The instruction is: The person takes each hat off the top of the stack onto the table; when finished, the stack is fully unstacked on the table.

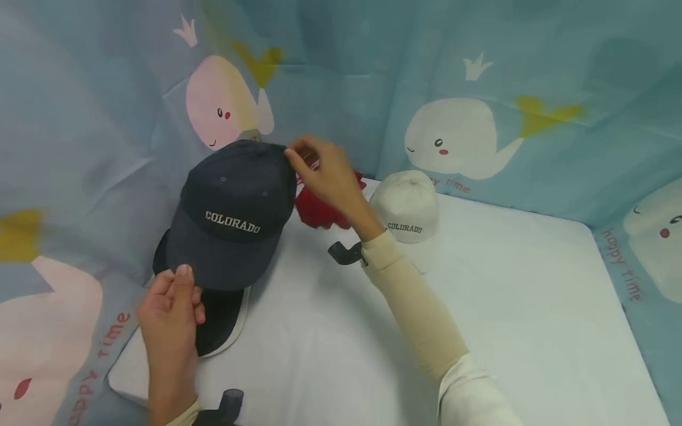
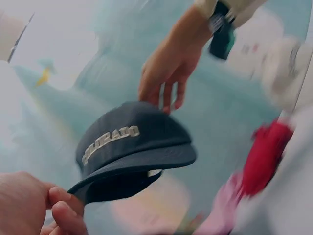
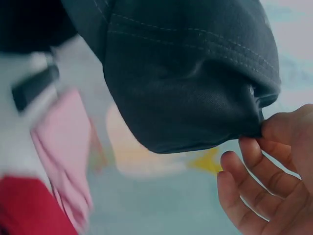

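Observation:
A dark navy baseball cap [image 1: 229,195] with COLORADO in white letters is held up between both hands, its visor tilted toward the camera. My left hand [image 1: 173,307] pinches the visor's edge at its left side. In the right wrist view, my right hand [image 3: 269,171] pinches a fold of the crown's fabric between thumb and index finger, its other fingers loosely bent. Below the navy cap lies a black cap [image 1: 218,322] with a white-edged visor, its upper part mostly hidden.
Behind my right hand lies a red item [image 1: 322,207], with pink cloth [image 3: 66,152] beside it. A white COLORADO cap [image 1: 407,204] sits near the back of the white table [image 1: 522,307]. A blue curtain [image 1: 341,89] with whale prints hangs behind and along the sides.

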A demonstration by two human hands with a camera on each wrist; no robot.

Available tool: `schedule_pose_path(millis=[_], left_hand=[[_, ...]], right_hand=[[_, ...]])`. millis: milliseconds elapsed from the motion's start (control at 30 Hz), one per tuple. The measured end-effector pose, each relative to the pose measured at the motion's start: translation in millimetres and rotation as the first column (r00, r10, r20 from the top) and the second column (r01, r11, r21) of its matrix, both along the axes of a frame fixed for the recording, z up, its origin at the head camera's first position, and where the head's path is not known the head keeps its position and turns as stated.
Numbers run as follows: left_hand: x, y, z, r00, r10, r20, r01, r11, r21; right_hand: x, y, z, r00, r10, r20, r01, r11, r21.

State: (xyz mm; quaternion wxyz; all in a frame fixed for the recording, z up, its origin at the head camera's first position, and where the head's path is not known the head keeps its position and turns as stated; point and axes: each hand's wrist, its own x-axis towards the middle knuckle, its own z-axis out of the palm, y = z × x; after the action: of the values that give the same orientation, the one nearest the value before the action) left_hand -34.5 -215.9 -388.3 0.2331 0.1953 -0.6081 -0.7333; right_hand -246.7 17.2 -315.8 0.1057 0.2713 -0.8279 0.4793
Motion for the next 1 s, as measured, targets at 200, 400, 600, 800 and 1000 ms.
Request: schedule_pose_path(millis=[200,400,600,800,1000], left_hand=[[-26.6,56.6,-7.4,0.960,-0.276,0.041,0.279,0.954,-0.115],[-45.2,110.7,-11.8,0.866,-0.495,0.071,0.499,0.842,-0.207],[-53.9,154.7,-9.2,0.771,-0.635,0.040,0.628,0.750,-0.208],[-60.4,193.2,-11.1,0.713,-0.699,0.045,0.697,0.701,-0.149],[-66.3,234.7,-21.5,0.663,-0.748,0.034,0.748,0.659,-0.074]], right_hand=[[-7.8,72,19.2,0.981,-0.137,-0.141,0.143,0.989,0.032],[-5.1,136,31.9,0.936,-0.280,-0.215,0.305,0.948,0.094],[0.0,184,41.3,0.898,-0.374,-0.232,0.412,0.900,0.143],[7.5,228,41.0,0.862,-0.467,-0.199,0.498,0.854,0.152],[13.9,264,35.0,0.835,-0.528,-0.154,0.549,0.816,0.180]])
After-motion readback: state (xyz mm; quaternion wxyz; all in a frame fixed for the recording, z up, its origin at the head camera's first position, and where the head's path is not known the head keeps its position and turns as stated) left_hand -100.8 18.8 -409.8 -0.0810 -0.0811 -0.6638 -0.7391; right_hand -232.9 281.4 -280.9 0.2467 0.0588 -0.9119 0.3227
